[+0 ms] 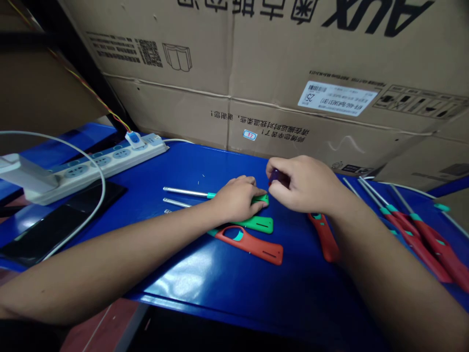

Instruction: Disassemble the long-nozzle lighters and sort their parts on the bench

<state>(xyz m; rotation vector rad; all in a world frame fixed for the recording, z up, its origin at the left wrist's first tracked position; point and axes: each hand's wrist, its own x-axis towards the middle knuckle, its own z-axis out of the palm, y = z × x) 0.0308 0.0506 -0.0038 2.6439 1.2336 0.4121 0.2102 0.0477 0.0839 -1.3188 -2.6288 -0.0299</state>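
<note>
Mostly closed right hand [305, 182], purple object [277, 176] inside

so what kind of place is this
Probably a makeshift workbench in a storeroom or small workshop: several lighters lie on a blue table, a large printed carton stands behind it, and a power strip sits to the left.

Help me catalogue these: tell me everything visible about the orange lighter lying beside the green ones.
The orange lighter has a smooth, plastic-looking handle with a looped opening, a teal trigger and a dark slot near its blunt end. It lies flat on the blue table, handle pointing right, beside a green lighter. The left forearm hides much of its barrel; whether they touch is unclear.
</note>
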